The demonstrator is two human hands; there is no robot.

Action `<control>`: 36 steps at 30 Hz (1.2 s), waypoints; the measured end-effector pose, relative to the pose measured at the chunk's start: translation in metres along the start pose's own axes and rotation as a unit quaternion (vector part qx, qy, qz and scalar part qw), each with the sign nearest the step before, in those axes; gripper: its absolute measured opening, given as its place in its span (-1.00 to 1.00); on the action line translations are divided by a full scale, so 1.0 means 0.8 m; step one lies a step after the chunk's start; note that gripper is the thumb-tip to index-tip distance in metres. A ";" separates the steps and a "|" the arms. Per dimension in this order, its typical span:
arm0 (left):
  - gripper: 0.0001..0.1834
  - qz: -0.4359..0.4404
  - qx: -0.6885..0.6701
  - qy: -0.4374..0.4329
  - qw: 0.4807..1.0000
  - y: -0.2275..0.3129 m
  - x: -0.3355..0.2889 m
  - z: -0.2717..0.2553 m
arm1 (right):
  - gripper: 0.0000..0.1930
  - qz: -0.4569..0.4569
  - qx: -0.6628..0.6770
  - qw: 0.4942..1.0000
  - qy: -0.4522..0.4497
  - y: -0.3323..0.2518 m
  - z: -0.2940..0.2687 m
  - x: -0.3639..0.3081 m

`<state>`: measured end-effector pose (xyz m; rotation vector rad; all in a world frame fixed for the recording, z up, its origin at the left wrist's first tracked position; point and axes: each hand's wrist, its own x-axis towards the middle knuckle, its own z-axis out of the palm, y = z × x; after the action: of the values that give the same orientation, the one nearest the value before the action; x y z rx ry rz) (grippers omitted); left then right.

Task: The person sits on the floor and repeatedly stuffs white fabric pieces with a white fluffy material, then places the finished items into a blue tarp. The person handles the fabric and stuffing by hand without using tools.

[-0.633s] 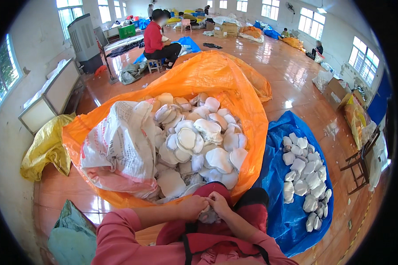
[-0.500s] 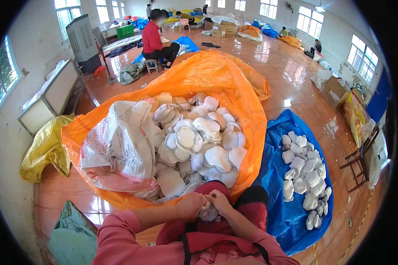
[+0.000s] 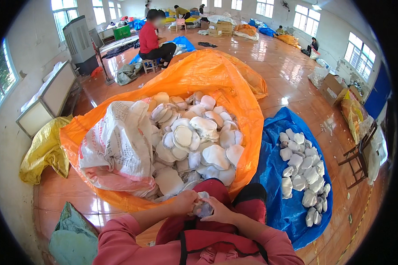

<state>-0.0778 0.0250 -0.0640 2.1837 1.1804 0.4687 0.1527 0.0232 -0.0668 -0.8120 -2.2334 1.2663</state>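
My left hand point(image 3: 184, 202) and my right hand point(image 3: 218, 212) meet over my lap, both closed on one small white padded piece point(image 3: 203, 207). Pink sleeves cover both forearms. Just beyond my hands lies a big orange sheet point(image 3: 225, 84) heaped with white padded cup-shaped pieces point(image 3: 194, 137). A printed white woven sack point(image 3: 117, 141) lies on the left part of that heap. To my right a blue sheet point(image 3: 278, 207) holds a smaller spread of the same white pieces point(image 3: 303, 174).
A yellow bag point(image 3: 44, 152) and a green bag point(image 3: 73, 238) lie at my left. A person in red point(image 3: 152, 42) sits on a stool beyond the orange sheet. More people and piles are at the far end. A wooden chair point(image 3: 358, 154) stands at right.
My hands have stayed together on the white piece over my lap, shifting only slightly. The heaps are unchanged.
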 end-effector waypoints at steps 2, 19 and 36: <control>-0.79 -0.022 -0.020 -0.013 0.999 0.004 0.007 -0.003 | -0.35 0.009 -0.052 0.998 0.044 0.004 0.010 -0.008; -0.79 0.053 0.078 0.068 0.993 0.036 0.002 0.012 | -0.85 0.008 0.044 0.999 -0.005 0.037 -0.010 0.008; -0.82 -0.063 -0.017 0.178 0.982 0.012 0.015 0.026 | -0.43 0.081 -0.149 0.983 0.069 -0.001 -0.002 0.019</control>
<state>-0.0535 0.0241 -0.0727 2.0347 1.4751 0.8436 0.1423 0.0342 -0.0643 -1.1760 -2.3124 0.9207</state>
